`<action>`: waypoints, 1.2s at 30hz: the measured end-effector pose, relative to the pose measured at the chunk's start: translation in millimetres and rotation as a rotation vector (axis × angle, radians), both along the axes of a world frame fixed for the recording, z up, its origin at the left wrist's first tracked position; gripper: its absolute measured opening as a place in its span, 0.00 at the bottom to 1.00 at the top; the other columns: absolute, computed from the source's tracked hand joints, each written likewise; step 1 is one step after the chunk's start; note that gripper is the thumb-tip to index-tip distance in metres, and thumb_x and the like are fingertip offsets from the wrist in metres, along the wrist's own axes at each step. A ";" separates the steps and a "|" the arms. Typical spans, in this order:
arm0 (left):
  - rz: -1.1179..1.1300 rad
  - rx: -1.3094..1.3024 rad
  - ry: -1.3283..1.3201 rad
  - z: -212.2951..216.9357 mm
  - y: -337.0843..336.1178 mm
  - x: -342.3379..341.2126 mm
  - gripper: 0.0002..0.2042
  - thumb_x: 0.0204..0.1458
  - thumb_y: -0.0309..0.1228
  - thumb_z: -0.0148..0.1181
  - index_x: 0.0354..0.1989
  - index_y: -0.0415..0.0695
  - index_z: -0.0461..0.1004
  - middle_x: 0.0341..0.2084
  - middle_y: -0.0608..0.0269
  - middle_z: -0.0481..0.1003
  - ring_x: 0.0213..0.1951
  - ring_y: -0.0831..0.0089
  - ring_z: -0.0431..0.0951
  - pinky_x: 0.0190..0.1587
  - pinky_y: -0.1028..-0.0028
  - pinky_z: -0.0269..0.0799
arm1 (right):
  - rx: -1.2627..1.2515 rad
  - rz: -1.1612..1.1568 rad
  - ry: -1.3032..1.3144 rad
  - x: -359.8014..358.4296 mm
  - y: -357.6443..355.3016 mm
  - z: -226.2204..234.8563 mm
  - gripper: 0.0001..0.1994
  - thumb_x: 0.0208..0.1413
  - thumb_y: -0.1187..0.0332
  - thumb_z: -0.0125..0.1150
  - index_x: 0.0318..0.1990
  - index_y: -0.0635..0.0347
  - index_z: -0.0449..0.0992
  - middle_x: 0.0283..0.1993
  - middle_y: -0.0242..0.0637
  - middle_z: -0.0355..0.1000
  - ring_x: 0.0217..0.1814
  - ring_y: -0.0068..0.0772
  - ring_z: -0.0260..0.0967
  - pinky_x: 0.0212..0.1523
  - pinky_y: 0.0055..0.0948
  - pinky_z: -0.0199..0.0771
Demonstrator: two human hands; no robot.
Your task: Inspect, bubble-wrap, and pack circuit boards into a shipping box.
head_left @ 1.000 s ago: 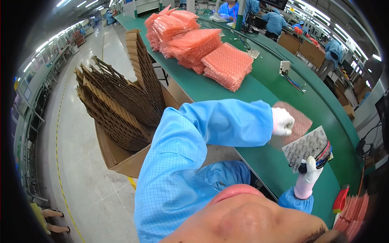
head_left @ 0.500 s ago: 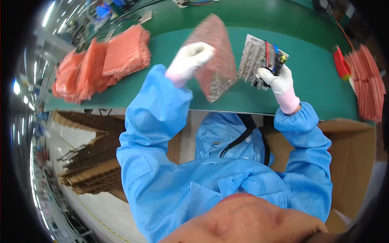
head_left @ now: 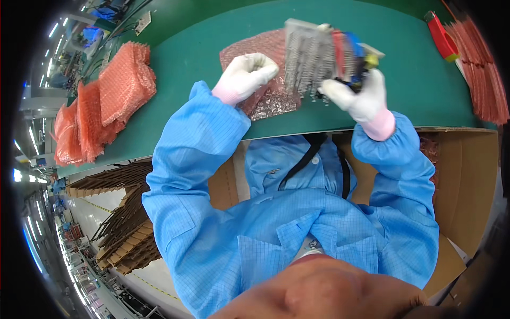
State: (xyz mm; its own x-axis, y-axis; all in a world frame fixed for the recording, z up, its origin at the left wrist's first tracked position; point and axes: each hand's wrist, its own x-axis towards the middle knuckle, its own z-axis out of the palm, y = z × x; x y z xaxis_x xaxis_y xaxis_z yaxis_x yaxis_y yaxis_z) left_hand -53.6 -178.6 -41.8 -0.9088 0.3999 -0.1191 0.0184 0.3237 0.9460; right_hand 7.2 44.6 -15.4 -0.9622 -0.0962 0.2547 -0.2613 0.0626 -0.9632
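Observation:
My left hand (head_left: pixel 248 74), in a white glove, pinches the edge of a pink bubble-wrap bag (head_left: pixel 273 106) lying over the green table. Its fingers are closed around that edge. In my right hand (head_left: pixel 364 98), gloved as well, is an electronic module (head_left: pixel 308 58) with a grey ribbed body, red and blue parts, and black and yellow connectors. The thumb and fingers grip its right end. Motion blurs the module, so its details are unclear. Its left part hangs over the right side of the bag; whether the two touch I cannot tell.
Piles of pink bubble-wrap bags (head_left: pixel 125 82) lie at the table's left. A red and yellow holder (head_left: pixel 442 37) and a stack of pink bags (head_left: pixel 478 69) stand far right. Below the table edge are an open cardboard box (head_left: pixel 465 181) and brown cardboard dividers (head_left: pixel 127 234).
The bag has come down from a raised, upright position and now lies flatter. My right hand has brought the module leftward and up, beside the bag.

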 end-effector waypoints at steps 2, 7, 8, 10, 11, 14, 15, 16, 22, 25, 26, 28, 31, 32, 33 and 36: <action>-0.036 -0.062 -0.025 -0.6 4.5 -6.5 0.11 0.48 0.33 0.54 0.32 0.35 0.72 0.25 0.66 0.72 0.30 0.79 0.69 0.34 0.78 0.66 | 0.070 0.149 -0.203 -9.8 1.8 -10.6 0.09 0.41 0.74 0.62 0.31 0.65 0.69 0.21 0.30 0.67 0.21 0.19 0.63 0.22 0.22 0.65; 0.345 0.170 0.095 16.2 -78.8 -54.9 0.10 0.49 0.34 0.56 0.34 0.39 0.73 0.28 0.68 0.72 0.30 0.81 0.70 0.32 0.78 0.65 | 0.133 0.143 -0.141 -10.7 11.6 -23.0 0.11 0.41 0.74 0.61 0.34 0.64 0.70 0.22 0.30 0.66 0.23 0.17 0.62 0.24 0.21 0.64; 0.366 0.312 -0.074 23.2 -118.0 -67.1 0.09 0.49 0.35 0.56 0.34 0.42 0.72 0.26 0.70 0.72 0.25 0.84 0.68 0.24 0.82 0.61 | 0.123 0.154 -0.026 -10.8 10.4 -23.7 0.11 0.41 0.74 0.61 0.35 0.64 0.70 0.22 0.29 0.66 0.23 0.17 0.63 0.25 0.21 0.65; 0.528 0.236 -0.059 38.2 -90.1 -51.3 0.09 0.49 0.36 0.56 0.32 0.44 0.72 0.23 0.73 0.69 0.20 0.88 0.64 0.20 0.85 0.54 | 0.132 0.125 -0.081 -16.2 17.0 -26.9 0.12 0.41 0.73 0.62 0.35 0.64 0.70 0.23 0.29 0.66 0.24 0.18 0.63 0.26 0.21 0.65; 0.424 0.166 -0.041 40.4 -85.0 -44.2 0.09 0.49 0.36 0.57 0.32 0.44 0.72 0.22 0.74 0.69 0.20 0.88 0.62 0.20 0.85 0.53 | 0.141 0.110 -0.135 -17.8 18.8 -28.0 0.12 0.41 0.73 0.62 0.36 0.64 0.70 0.23 0.28 0.66 0.24 0.18 0.63 0.27 0.21 0.65; 0.271 0.053 0.063 37.4 -69.1 -27.1 0.08 0.48 0.35 0.57 0.29 0.43 0.71 0.18 0.77 0.64 0.18 0.88 0.57 0.20 0.84 0.51 | -0.185 0.125 -0.025 -50.5 64.2 -35.8 0.06 0.44 0.78 0.58 0.32 0.62 0.70 0.28 0.30 0.68 0.28 0.21 0.65 0.29 0.21 0.67; 0.239 0.031 0.082 41.3 -63.1 -20.0 0.08 0.49 0.35 0.57 0.28 0.43 0.71 0.17 0.78 0.63 0.18 0.88 0.56 0.20 0.85 0.50 | 0.082 -0.123 0.482 -62.7 74.6 -35.1 0.06 0.47 0.78 0.55 0.34 0.62 0.70 0.31 0.31 0.67 0.33 0.21 0.65 0.32 0.21 0.68; 0.241 0.039 0.083 45.6 -55.7 -14.6 0.08 0.49 0.35 0.57 0.28 0.43 0.71 0.17 0.78 0.63 0.18 0.88 0.56 0.20 0.85 0.50 | -0.252 -0.259 0.450 -75.9 99.7 -42.7 0.06 0.51 0.77 0.51 0.36 0.60 0.69 0.34 0.32 0.67 0.37 0.21 0.65 0.34 0.22 0.69; 0.130 0.074 0.010 46.4 -15.9 -21.1 0.08 0.49 0.35 0.56 0.27 0.43 0.72 0.18 0.78 0.64 0.20 0.89 0.58 0.21 0.85 0.50 | 0.204 0.098 0.056 -12.1 109.6 21.3 0.08 0.52 0.70 0.48 0.36 0.63 0.72 0.31 0.31 0.70 0.29 0.22 0.69 0.29 0.20 0.69; 0.066 0.200 0.025 38.5 -4.1 -17.3 0.09 0.48 0.36 0.56 0.28 0.43 0.72 0.18 0.77 0.64 0.21 0.88 0.58 0.21 0.85 0.50 | 0.192 0.493 -0.647 -0.9 39.2 26.9 0.16 0.47 0.64 0.59 0.41 0.64 0.69 0.23 0.32 0.70 0.23 0.16 0.66 0.25 0.16 0.67; 0.081 0.128 -0.035 49.5 1.6 -12.2 0.07 0.48 0.33 0.56 0.28 0.42 0.73 0.20 0.75 0.67 0.24 0.88 0.62 0.23 0.85 0.55 | 0.200 0.518 -0.737 -3.4 26.7 24.7 0.13 0.46 0.70 0.57 0.37 0.69 0.67 0.26 0.33 0.68 0.23 0.18 0.67 0.23 0.18 0.68; -0.029 0.178 -0.010 67.0 14.1 7.7 0.07 0.48 0.32 0.57 0.29 0.41 0.72 0.21 0.74 0.68 0.25 0.88 0.63 0.25 0.84 0.58 | 0.111 0.566 -0.678 -14.9 19.7 12.1 0.12 0.47 0.69 0.57 0.35 0.68 0.69 0.25 0.33 0.69 0.22 0.18 0.66 0.22 0.17 0.67; -0.232 0.159 -0.213 96.3 27.3 49.6 0.07 0.48 0.29 0.57 0.33 0.40 0.72 0.23 0.71 0.71 0.27 0.85 0.68 0.29 0.83 0.65 | -0.033 0.442 -0.522 -20.2 8.1 -0.1 0.17 0.45 0.70 0.59 0.44 0.66 0.70 0.29 0.36 0.72 0.27 0.24 0.68 0.27 0.20 0.69; -0.285 -0.006 -0.232 102.4 29.3 61.8 0.07 0.47 0.28 0.58 0.33 0.39 0.72 0.23 0.70 0.71 0.26 0.84 0.69 0.29 0.83 0.65 | -0.150 0.461 -0.486 -19.0 6.5 -2.0 0.17 0.45 0.68 0.60 0.44 0.65 0.70 0.30 0.35 0.71 0.30 0.23 0.68 0.29 0.22 0.69; -0.337 -0.172 -0.251 108.7 30.6 71.8 0.08 0.46 0.28 0.59 0.33 0.39 0.72 0.23 0.69 0.72 0.26 0.83 0.69 0.29 0.83 0.65 | -0.267 0.479 -0.450 -18.3 5.0 -6.3 0.17 0.46 0.66 0.60 0.43 0.64 0.71 0.32 0.34 0.71 0.34 0.21 0.67 0.32 0.23 0.69; -0.328 -0.094 0.649 105.7 16.2 66.7 0.19 0.36 0.27 0.67 0.38 0.37 0.71 0.27 0.66 0.71 0.26 0.78 0.70 0.31 0.79 0.66 | -0.237 0.355 -0.343 -32.4 31.7 -49.8 0.28 0.42 0.67 0.65 0.52 0.64 0.64 0.42 0.35 0.69 0.40 0.23 0.67 0.39 0.25 0.70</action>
State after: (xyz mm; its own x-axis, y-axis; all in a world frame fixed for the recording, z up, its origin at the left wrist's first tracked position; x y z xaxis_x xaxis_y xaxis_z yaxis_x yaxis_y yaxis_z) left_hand 13.1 -162.4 63.9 -0.6432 0.6785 0.3550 0.6754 0.2841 0.6805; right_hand -25.2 76.2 -65.1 -0.9126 -0.4087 -0.0138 0.1047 -0.2010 -0.9740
